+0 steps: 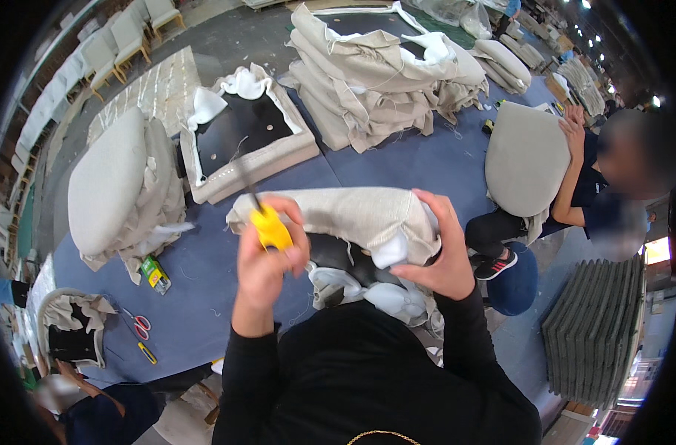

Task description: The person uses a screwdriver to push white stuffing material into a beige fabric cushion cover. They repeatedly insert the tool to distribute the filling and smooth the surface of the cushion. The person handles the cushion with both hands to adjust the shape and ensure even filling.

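Observation:
My left hand (267,259) is wrapped round the yellow handle of a tool (270,226). Its long, thin dark shaft points up and away, smeared by motion, so I cannot make out the tip. In front of me a beige upholstered chair part (330,211) is tipped up, its black underside facing me. White wadding (390,251) pokes out at its right corner. My right hand (445,248) grips that corner, fingers over the top and thumb near the wadding. More bunched wadding and fabric lie below, against my black top.
A padded frame (249,170) with black backing lies beyond, beside a tall stack of covers (368,89). At left are beige cushions (108,182), red-handled scissors (140,324) and a yellow cutter (146,353). Co-workers sit at right, near a beige cushion (527,159), and lower left.

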Tool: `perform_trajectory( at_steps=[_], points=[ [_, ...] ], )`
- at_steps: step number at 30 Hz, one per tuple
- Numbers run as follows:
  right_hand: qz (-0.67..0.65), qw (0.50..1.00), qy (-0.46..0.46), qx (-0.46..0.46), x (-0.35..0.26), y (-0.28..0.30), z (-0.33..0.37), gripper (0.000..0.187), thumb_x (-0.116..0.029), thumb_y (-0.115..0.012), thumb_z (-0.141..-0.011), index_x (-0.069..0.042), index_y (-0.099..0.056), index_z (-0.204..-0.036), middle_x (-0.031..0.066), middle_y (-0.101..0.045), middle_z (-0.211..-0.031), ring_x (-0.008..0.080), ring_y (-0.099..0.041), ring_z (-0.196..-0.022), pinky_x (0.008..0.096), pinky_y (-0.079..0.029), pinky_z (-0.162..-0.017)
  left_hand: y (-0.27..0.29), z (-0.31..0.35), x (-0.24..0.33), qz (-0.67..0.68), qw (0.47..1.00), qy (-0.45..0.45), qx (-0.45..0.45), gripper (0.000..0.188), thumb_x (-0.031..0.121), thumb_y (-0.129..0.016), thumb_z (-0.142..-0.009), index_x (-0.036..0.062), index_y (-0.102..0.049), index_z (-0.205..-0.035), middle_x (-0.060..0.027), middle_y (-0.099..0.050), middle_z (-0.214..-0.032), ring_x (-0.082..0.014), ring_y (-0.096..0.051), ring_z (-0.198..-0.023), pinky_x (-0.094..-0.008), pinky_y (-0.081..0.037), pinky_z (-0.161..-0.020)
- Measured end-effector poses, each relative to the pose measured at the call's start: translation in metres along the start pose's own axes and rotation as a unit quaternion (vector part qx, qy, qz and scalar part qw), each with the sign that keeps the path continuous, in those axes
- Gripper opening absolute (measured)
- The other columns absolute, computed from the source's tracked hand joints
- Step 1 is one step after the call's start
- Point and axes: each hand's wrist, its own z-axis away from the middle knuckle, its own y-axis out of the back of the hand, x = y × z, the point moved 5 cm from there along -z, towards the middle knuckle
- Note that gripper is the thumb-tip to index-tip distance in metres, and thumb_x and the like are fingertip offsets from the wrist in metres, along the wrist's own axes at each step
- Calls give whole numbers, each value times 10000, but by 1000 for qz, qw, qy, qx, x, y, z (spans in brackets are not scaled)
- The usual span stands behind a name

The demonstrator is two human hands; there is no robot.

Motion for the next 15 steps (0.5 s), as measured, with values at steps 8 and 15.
perform_trajectory(
  at_steps=[8,15],
  points=[
    [-35,988,55,-142,14,-14,-67,771,-494,-874,-789,-22,-630,-1348,171,-660,-1339,349,-629,-1283,418,-466,-1102,-15,98,-69,-284,958,35,0,296,240,-701,-1050,8,-670,-1231,-52,-658,-944,-162,-602,-820,-318,-485,-777],
    [-8,966,127,-225,-2,-71,-133,355,-83,-819,-757,-69,-750,-1105,141,-704,-1192,323,-677,-1179,396,-511,-1035,9,122,-90,-162,965,136,152,298,205,-689,-1052,8,-673,-1274,-53,-691,-940,-100,-624,-828,-287,-489,-756]
  ],
)
